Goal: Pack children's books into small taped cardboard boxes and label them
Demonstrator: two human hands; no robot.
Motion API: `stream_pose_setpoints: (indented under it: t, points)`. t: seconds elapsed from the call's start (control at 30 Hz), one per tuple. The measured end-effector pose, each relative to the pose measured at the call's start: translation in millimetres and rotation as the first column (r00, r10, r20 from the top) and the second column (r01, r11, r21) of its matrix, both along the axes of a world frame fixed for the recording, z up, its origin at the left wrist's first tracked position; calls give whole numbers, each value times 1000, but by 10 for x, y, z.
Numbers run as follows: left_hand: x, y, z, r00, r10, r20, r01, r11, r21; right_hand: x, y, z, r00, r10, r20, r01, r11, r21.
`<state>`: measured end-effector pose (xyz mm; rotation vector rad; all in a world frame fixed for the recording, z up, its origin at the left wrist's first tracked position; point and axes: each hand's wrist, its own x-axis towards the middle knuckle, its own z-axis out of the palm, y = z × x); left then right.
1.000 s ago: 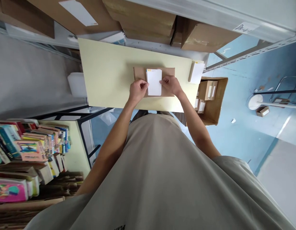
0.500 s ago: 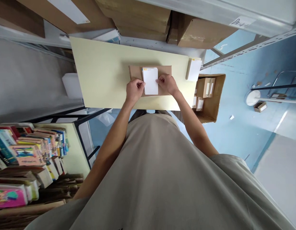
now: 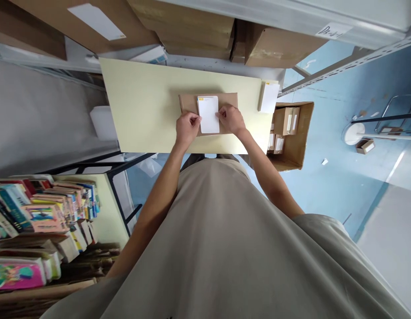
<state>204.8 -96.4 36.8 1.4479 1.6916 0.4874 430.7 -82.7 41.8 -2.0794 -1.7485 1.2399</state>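
Observation:
A flat brown cardboard sheet lies on the pale yellow table. On it rests a white stack of cards with a small yellow mark at its far corner. My left hand pinches the stack's left edge with fingers curled. Gripping the right edge is my right hand. Both hands sit at the near half of the stack, over the cardboard.
A second white stack sits at the table's right end. An open carton with small boxes stands on the blue floor to the right. Large cardboard boxes line the shelf behind. Books fill a rack at the left.
The hands and white stack hold nearly the same pose on the cardboard; only the view has shifted slightly.

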Motion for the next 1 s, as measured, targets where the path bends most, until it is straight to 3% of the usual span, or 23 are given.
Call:
stream_pose_setpoints:
  t: [1.0]
  points:
    - [40,29,20,999,-15,-33,15,1000,-9,-105,-24,-71,996,-3,94,-1,999,46]
